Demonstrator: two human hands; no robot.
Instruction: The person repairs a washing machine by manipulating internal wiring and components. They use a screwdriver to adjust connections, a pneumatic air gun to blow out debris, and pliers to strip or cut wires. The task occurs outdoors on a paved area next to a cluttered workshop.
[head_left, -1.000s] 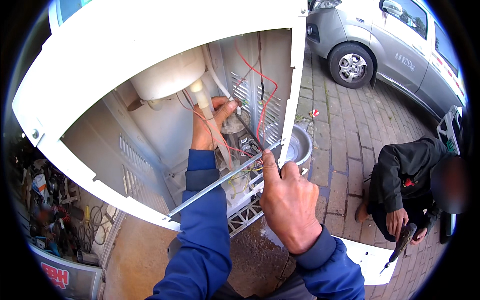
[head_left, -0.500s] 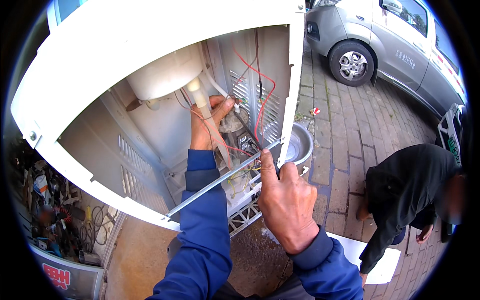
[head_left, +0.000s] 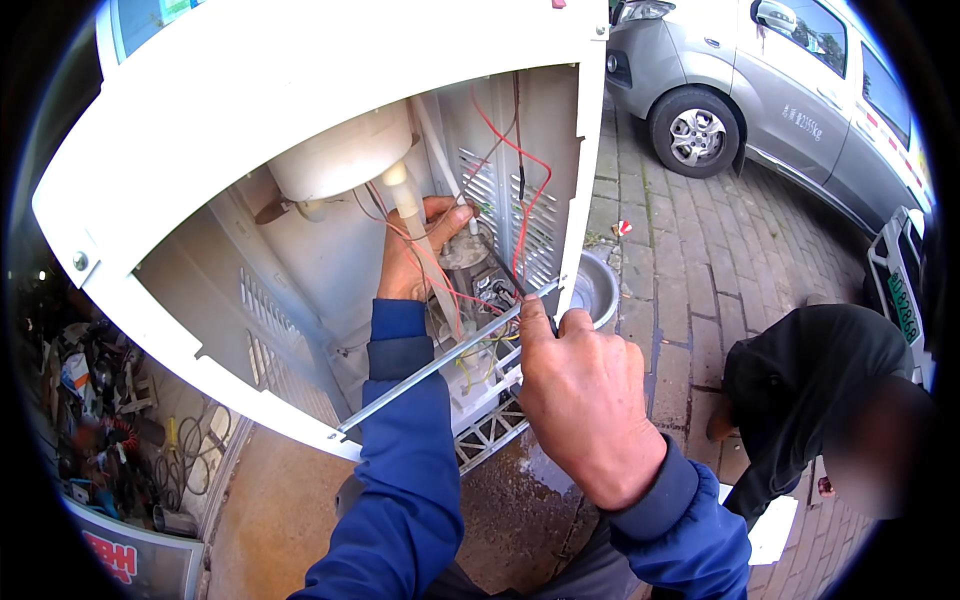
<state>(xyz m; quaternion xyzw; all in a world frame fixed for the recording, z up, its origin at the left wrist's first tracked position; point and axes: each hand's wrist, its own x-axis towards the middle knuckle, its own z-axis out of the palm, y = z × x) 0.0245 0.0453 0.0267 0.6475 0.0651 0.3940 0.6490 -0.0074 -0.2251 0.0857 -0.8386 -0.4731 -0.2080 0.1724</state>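
Note:
A white appliance cabinet [head_left: 230, 120] stands before me with its side open. Inside, my left hand [head_left: 415, 245] pinches the lower end of a thin white tube [head_left: 440, 150] near a round greyish metal part [head_left: 465, 253]. A thicker whitish pipe [head_left: 405, 195] runs down from the white tub [head_left: 340, 155], in front of that hand. My right hand [head_left: 590, 400] is closed round the dark handle of a screwdriver-like tool [head_left: 508, 268], mostly hidden by the fingers. Its black shaft points up-left toward the metal part; I cannot tell whether the tip touches.
A metal bar [head_left: 430, 370] crosses the opening over my left forearm. Red and brown wires [head_left: 545, 170] hang inside. Beyond the cabinet sit a metal basin [head_left: 597, 285] and a silver van [head_left: 790, 90]. A person in dark clothes [head_left: 800, 390] crouches at right. Tools and cables [head_left: 185, 450] clutter the left.
The white tube now stands straighter, its end closer to the round metal part. My right hand has shifted slightly down and right. The crouching person has bent lower.

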